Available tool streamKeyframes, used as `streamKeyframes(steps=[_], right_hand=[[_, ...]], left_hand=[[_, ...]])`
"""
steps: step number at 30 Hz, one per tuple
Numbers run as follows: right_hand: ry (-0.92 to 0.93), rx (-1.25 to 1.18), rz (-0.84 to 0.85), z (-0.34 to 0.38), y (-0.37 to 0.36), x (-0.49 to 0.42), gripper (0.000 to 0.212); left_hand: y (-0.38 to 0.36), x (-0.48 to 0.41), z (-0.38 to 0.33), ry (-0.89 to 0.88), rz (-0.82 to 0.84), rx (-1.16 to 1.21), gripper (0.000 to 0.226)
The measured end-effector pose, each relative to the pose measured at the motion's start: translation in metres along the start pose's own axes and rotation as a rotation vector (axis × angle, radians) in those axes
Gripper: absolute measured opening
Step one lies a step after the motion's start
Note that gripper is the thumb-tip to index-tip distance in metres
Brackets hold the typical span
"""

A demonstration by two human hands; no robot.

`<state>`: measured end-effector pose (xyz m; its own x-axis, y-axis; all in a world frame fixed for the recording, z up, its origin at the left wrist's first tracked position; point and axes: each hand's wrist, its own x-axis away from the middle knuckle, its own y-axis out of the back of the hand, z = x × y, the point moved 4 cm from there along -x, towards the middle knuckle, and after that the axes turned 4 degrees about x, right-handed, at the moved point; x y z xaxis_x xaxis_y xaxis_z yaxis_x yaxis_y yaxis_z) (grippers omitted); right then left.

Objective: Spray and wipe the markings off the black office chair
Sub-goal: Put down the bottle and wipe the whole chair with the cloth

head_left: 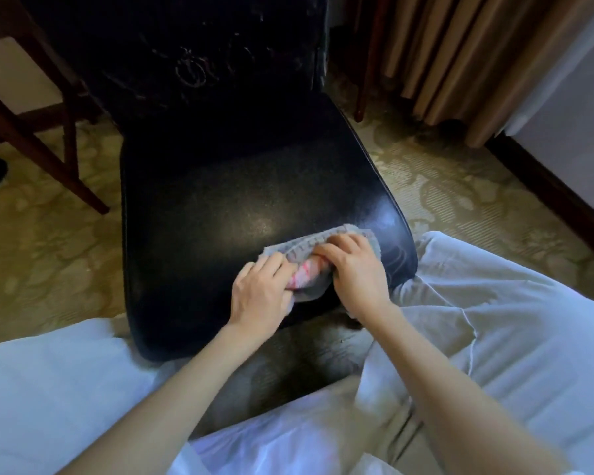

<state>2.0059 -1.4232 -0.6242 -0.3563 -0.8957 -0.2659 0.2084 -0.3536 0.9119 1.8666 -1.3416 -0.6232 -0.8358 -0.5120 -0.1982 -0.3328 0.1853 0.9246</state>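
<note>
The left hand [259, 296] and right hand [357, 272] both grip the bunched cloth [306, 246] at the front edge of the chair [237, 186]. Its pink-stained fold may, I think, smear colour onto the black surface.

You're working in dim light. The black chair [220, 159] sinks almost wholly into shadow at its back, its pale markings [192, 72] barely legible. A soft, grainy glare patch sits on the seat [254, 214] just beyond the cloth [326, 246]. The white fabric [48, 389] nearest you is brightest, washed bluish. Your forearms [460, 389] at the lower edge are blurred, and the wide lens bends the curtain [460, 56] and baseboard [546, 186] at right. Deep shadow pools on the floor [288, 365] under the seat's front.
</note>
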Motion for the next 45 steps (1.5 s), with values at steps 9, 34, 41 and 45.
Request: streamKeyframes(steps=[9, 34, 41, 45], right_hand=[[-0.157, 0.067, 0.043, -0.073, 0.015, -0.069, 0.05], [-0.552, -0.292, 0.006, 0.055, -0.038, 0.074, 0.031], [-0.59, -0.278, -0.146, 0.018, -0.017, 0.057, 0.031], [-0.615, -0.249, -0.203, -0.028, 0.003, 0.034, 0.036]], left_hand=[[-0.004, -0.118, -0.01, 0.087, 0.12, -0.007, 0.038], [0.019, 0.053, 0.004, -0.215, 0.178, -0.082, 0.051], [0.0, 0.013, -0.017, -0.239, 0.14, -0.044, 0.048], [-0.013, -0.042, -0.04, -0.267, 0.129, -0.016, 0.044]])
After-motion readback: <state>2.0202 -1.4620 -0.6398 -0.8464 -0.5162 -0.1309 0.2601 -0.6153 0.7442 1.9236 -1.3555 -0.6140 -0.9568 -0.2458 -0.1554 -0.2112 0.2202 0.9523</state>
